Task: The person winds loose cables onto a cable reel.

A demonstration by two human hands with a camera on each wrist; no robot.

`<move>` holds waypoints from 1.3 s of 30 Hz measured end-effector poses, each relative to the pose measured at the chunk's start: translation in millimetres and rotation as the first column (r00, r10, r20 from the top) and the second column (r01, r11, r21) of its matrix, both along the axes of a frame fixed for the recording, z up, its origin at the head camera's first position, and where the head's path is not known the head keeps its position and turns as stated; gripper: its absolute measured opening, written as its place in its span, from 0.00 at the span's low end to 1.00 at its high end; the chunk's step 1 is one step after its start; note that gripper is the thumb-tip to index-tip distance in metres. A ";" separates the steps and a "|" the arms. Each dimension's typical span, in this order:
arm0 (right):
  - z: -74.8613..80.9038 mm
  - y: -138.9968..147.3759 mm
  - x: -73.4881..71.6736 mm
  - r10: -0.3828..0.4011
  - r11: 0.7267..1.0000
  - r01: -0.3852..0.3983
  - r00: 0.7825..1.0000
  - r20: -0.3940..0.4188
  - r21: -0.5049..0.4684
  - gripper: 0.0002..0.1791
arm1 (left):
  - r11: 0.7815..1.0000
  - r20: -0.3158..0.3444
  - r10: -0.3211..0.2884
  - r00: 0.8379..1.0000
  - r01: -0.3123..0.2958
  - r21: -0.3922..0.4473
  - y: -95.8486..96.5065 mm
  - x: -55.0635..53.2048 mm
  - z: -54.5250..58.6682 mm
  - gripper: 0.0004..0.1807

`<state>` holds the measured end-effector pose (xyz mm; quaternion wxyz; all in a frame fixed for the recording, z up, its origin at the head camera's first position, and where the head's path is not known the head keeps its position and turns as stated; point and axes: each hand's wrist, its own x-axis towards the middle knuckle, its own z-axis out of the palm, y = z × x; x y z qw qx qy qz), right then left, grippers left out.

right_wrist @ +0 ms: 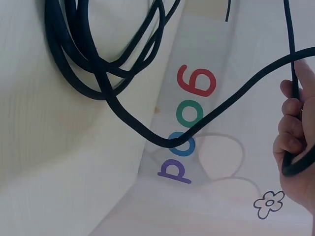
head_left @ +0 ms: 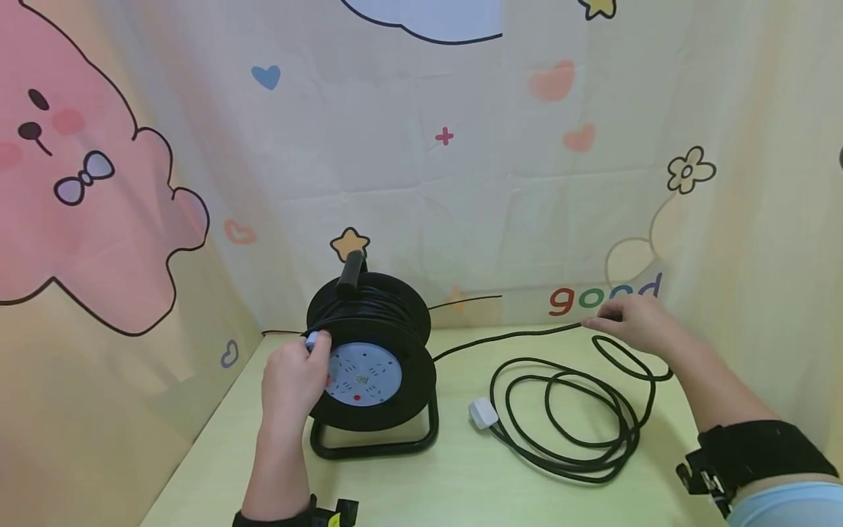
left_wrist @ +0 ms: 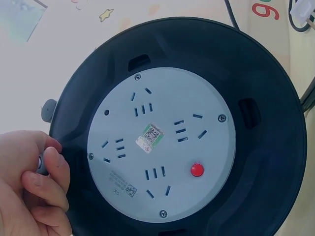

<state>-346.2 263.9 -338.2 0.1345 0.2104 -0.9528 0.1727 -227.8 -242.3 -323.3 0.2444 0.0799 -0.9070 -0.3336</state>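
A black cable reel [head_left: 416,388] stands upright on the table, wound with black cable, with a light blue socket panel [left_wrist: 162,118] and red button on its face. My left hand [head_left: 293,377] grips the small grey crank knob [left_wrist: 42,166] at the left side of the reel's rim. To the right, raised above the table, my right hand [head_left: 635,326] holds the black cable [head_left: 514,335], which runs between it and the reel. In the right wrist view the curled fingers [right_wrist: 291,125] wrap the cable. Its white plug [head_left: 484,413] lies beside loose loops of cable.
Loose cable loops [head_left: 593,480] cover the table's right part. A black tube stand [head_left: 375,451] supports the reel, and a dark carrying handle [head_left: 351,272] rises above it. Printed curtain [head_left: 408,183] hangs behind and beside the pale table [head_left: 217,461].
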 end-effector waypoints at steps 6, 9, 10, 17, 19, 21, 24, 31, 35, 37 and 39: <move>0.4 -0.8 6.5 0.004 1.000 -0.005 1.000 0.013 0.029 0.19 | 1.000 0.004 0.002 1.000 -0.002 0.001 -0.2 0.6 1.5 0.32; -1.5 -0.6 8.3 0.006 0.999 -0.006 1.000 -0.004 0.035 0.18 | 1.000 0.008 0.001 1.000 -0.001 0.004 -0.3 0.9 1.2 0.32; -2.3 -0.6 8.5 0.009 0.999 -0.008 1.000 -0.008 0.036 0.18 | 1.000 0.009 0.001 1.000 -0.001 0.005 -0.4 0.9 0.9 0.32; -4.9 -3.0 7.8 0.020 0.999 -0.019 0.999 -0.038 0.045 0.16 | 1.000 -0.010 -0.010 1.000 0.010 0.011 1.7 1.2 -0.3 0.32; -5.4 -5.1 7.4 0.015 0.999 -0.012 0.999 -0.050 0.051 0.16 | 1.000 -0.035 -0.022 0.999 0.023 0.021 3.6 0.8 -1.4 0.34; -6.2 -8.2 7.4 0.013 0.998 -0.009 0.998 -0.063 0.056 0.16 | 0.998 -0.065 -0.043 0.997 0.046 0.037 6.4 0.6 -2.5 0.34; -7.9 -14.1 7.3 0.019 0.998 -0.014 0.997 -0.077 0.063 0.16 | 0.996 -0.120 -0.071 0.990 0.076 0.039 12.2 -1.0 -5.2 0.34; -11.2 -29.7 7.2 0.047 0.998 -0.043 0.996 -0.078 0.043 0.14 | 0.993 -0.216 -0.094 0.972 0.076 -0.087 29.9 -2.1 -6.6 0.28; -11.4 -38.4 6.5 0.075 0.997 -0.071 0.993 -0.095 0.043 0.13 | 0.987 -0.198 -0.099 0.975 0.071 -0.142 39.7 -1.1 -6.4 0.26; -11.1 -43.3 6.5 0.089 0.995 -0.084 0.990 -0.106 0.051 0.12 | 0.983 -0.190 -0.105 0.976 0.072 -0.170 44.3 -1.4 -7.0 0.26; -10.6 -48.9 6.7 0.099 0.994 -0.093 0.989 -0.107 0.057 0.10 | 0.978 -0.183 -0.116 0.976 0.080 -0.194 48.7 -1.5 -7.7 0.25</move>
